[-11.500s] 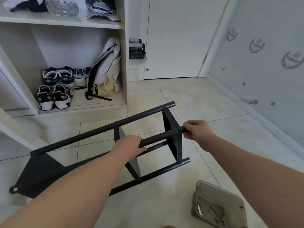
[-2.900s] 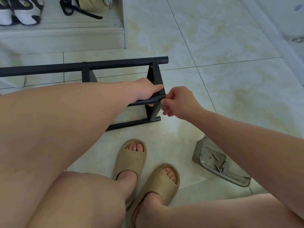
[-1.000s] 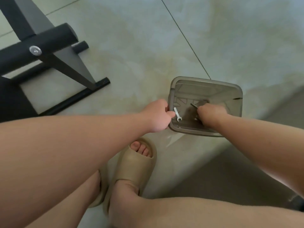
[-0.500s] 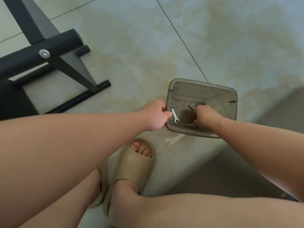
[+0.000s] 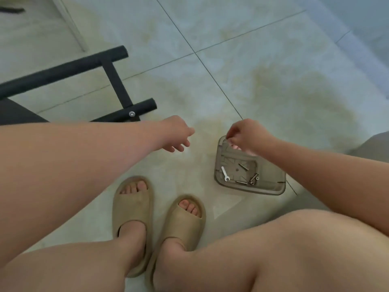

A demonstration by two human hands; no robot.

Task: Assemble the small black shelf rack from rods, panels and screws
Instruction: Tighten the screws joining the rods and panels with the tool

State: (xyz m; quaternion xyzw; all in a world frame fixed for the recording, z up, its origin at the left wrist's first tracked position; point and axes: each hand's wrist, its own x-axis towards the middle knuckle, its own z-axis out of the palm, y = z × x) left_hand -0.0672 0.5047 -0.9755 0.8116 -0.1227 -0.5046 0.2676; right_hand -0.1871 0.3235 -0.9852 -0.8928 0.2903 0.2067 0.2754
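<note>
Lying in tray (image 5: 251,190): wrench (image 5: 224,173), screws (image 5: 243,166); right hand (image 5: 246,134) covering far rim.

Rack (image 5: 117,85): 1, with 2 rods (image 5: 63,70) visible. Tray (image 5: 273,191): 1. Wrench (image 5: 224,173): 1. Screws (image 5: 243,166): at least 3. Slippers (image 5: 132,207): 2. Left hand (image 5: 176,133): 1. Right hand (image 5: 246,133): 1.
</note>
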